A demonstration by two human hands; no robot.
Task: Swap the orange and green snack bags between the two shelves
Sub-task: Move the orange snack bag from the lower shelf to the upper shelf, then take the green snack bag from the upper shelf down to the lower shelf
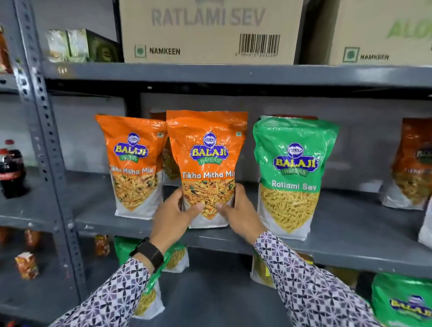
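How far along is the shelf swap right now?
Midway at best. One green bag already stands on the middle shelf. Both hands, left hand and right hand, hold an orange bag there. Another orange bag remains beside it, and green bags remain below.

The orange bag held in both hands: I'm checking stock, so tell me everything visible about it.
The orange bag is a glossy plastic pouch printed "Balaji Wafers" and "Tikha Mitha Mix", with a picture of the snack mix and a white base. It stands upright on the middle shelf, between another orange bag and a green one. The left hand and right hand grip its lower sides.
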